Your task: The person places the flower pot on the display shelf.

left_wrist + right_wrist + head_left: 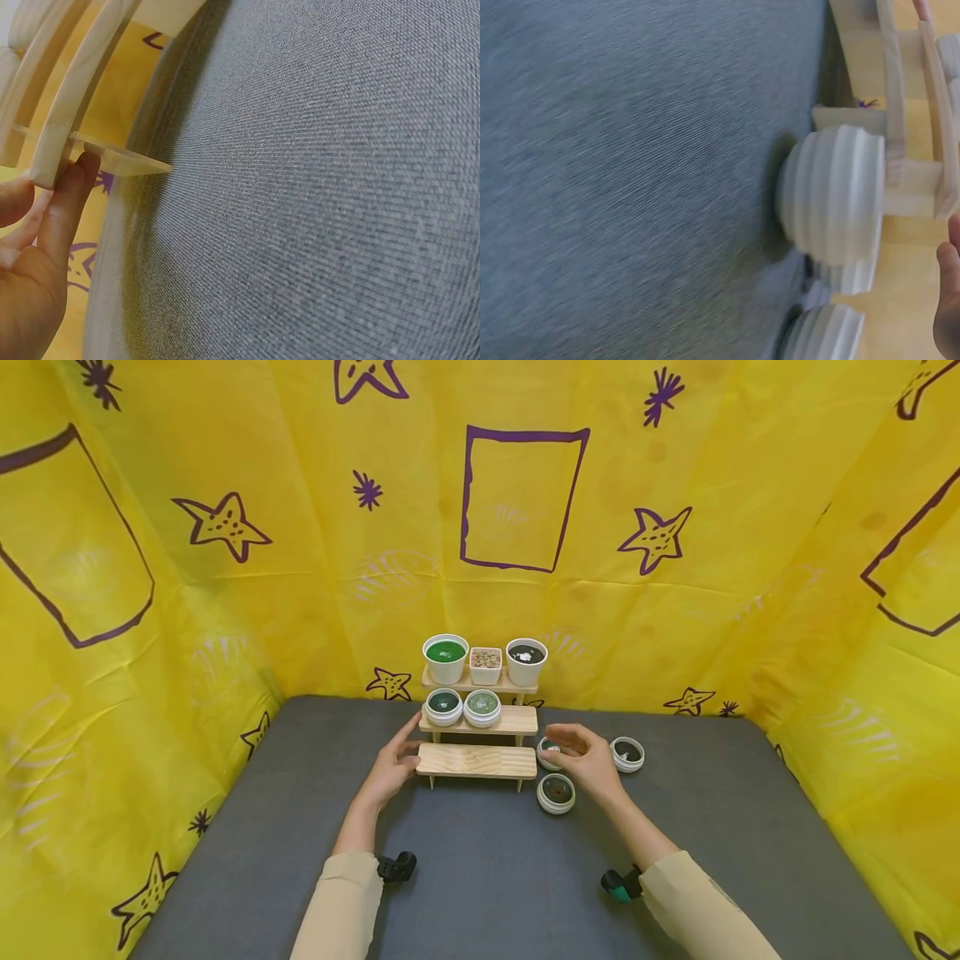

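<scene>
A three-tier wooden display stand (477, 762) stands on the grey table. My left hand (388, 770) holds the left end of its bottom shelf (56, 154), fingertips on both sides of the wood. My right hand (591, 762) hovers by the stand's right side with loosely bent fingers, holding nothing. It partly covers a small white bowl (549, 757) on the table. In front of that sits a ribbed white bowl (836, 199) with dark brown contents, and farther right a bowl (627, 755) with dark contents. Nothing sits on the bottom shelf.
The middle shelf carries a dark green bowl (444, 707) and a pale green bowl (482, 708). On top stand a green-filled cup (446, 661), a square cup (486, 666) of speckled bits and a dark-filled cup (527, 662). Yellow patterned cloth (420, 527) encloses the table.
</scene>
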A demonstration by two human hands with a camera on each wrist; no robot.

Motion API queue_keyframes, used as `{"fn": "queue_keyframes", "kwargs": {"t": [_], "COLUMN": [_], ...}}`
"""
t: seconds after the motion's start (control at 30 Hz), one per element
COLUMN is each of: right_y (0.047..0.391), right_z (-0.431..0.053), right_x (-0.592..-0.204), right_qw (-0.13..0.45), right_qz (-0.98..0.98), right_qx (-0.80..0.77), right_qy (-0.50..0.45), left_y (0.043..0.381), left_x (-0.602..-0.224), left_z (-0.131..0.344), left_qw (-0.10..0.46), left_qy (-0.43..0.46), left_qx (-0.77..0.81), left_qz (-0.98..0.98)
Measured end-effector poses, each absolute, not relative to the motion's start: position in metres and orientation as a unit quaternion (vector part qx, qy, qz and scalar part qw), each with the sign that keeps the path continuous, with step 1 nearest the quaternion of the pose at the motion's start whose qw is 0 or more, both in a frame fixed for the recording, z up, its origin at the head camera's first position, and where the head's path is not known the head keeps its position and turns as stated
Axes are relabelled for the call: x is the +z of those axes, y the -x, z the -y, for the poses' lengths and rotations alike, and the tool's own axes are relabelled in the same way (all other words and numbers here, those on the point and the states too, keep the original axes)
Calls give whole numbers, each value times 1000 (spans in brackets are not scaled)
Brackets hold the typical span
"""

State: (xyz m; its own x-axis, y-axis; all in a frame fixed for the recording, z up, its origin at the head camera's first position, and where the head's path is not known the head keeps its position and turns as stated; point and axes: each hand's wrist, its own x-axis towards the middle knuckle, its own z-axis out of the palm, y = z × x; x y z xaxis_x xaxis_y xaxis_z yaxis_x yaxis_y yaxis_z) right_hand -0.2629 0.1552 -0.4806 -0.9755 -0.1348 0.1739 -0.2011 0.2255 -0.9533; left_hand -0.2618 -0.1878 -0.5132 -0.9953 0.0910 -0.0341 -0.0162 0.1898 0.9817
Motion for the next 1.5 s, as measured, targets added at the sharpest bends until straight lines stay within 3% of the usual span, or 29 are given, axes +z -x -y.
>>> {"fn": "queue_keyframes", "kwargs": {"t": [0.67, 1.5], "right_y": [249, 244], "right_z": [-193, -201], "right_x": [-514, -532], "right_qw": [-35, -86], "right_qz": [794, 819], "right_qx": [592, 550], "right_qy": [-133, -138], "left_y": [262, 260], "left_x": [-512, -511], "left_z": [187, 187], "left_qw": [46, 43], "left_qy": [-15, -26], "left_qx": [620, 629], "left_qz": [-783, -776]}}
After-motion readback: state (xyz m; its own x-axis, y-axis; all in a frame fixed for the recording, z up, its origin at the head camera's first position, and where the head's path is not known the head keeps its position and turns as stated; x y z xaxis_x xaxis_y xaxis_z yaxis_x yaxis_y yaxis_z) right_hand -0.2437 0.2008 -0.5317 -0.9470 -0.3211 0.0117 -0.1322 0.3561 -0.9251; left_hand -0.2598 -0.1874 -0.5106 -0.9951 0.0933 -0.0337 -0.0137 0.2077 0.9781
